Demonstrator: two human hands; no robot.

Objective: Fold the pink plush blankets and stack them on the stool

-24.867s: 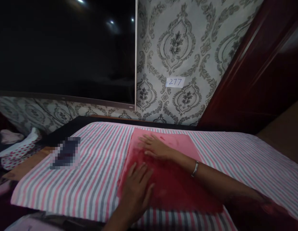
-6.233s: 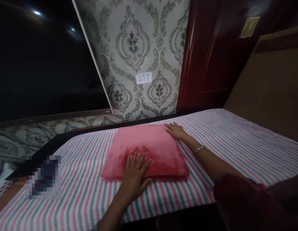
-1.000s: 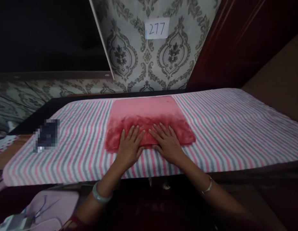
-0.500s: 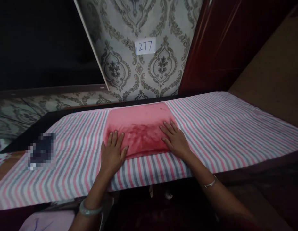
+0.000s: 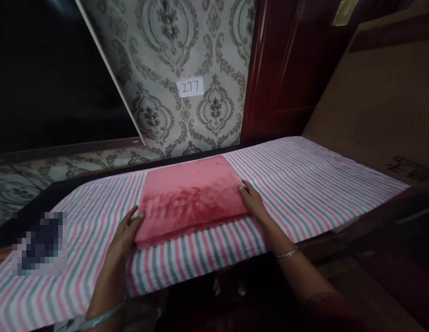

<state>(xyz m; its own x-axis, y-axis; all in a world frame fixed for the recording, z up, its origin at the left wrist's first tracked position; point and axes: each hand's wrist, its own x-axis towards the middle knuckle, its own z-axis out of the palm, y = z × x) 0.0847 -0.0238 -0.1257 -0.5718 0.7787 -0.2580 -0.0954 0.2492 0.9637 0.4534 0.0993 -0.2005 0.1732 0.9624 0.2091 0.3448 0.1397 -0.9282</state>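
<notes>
We see a folded pink plush cloth [image 5: 190, 193], a soft rectangle with a napped, slightly streaked pile that looks paler toward its far edge and deeper red toward the near one. It lies flat on the long board covered in pink, grey and white striped cotton [image 5: 304, 184], about midway along it and reaching from the far edge nearly to the near edge. The striped cover is smooth and taut, its bands running across the board's width. Behind the board stands a wall papered in a grey damask pattern [image 5: 173, 55], with a large dark panel [image 5: 44, 78] to the left and glossy dark red woodwork [image 5: 287, 69] to the right; a brown cardboard surface [image 5: 373, 101] sits beyond the board's right end. Our left hand [image 5: 126, 233] rests at the cloth's near left corner, fingers loosely spread and flat, thumb tip against the folded edge, gripping nothing. Our right hand [image 5: 252, 200] lies at the cloth's right edge, fingers extended and pressed against its side, likewise holding nothing. A thin metal bangle [image 5: 286, 253] circles the right wrist. A small white paper label marked 277 [image 5: 190, 87] is stuck on the wallpaper.
</notes>
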